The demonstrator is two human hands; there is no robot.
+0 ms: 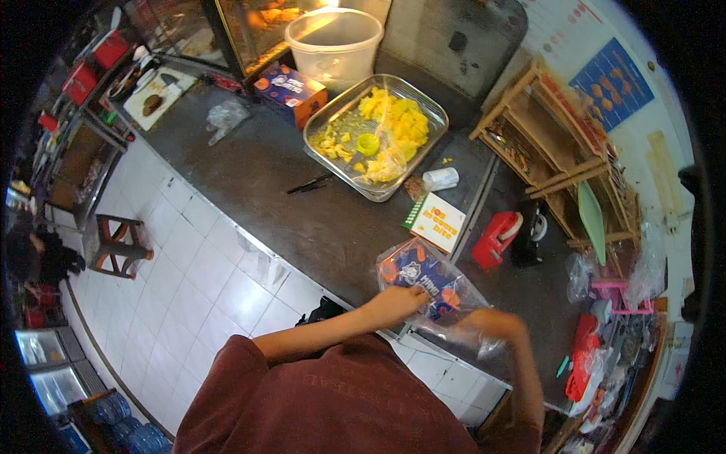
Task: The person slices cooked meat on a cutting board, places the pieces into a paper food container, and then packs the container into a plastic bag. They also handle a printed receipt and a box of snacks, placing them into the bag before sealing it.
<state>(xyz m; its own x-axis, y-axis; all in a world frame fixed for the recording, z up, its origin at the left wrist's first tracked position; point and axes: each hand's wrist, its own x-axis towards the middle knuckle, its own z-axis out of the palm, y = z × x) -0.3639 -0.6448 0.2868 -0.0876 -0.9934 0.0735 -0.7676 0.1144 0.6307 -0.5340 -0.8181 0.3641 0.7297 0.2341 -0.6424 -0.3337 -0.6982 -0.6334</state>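
Observation:
Close in front of me, a blue-and-orange printed food box (422, 275) lies inside a clear plastic bag (468, 289) at the near edge of the dark counter. My left hand (404, 302) grips the bagged box from its near left side, thumb and fingers at the printed face. At the bag's lower right end is my right hand (490, 322), blurred by motion, with the loose plastic bunched at its fingers. The fingertips of that hand are partly hidden. A spiral notepad (438, 221) with printed writing lies just beyond the box.
A metal tray (377, 193) holds yellow food and a small green-yellow cup (367, 144). Behind it are a translucent bucket (334, 57) and another printed box (289, 93). To the right stand a red tape dispenser (492, 241) and a wooden rack (539, 133).

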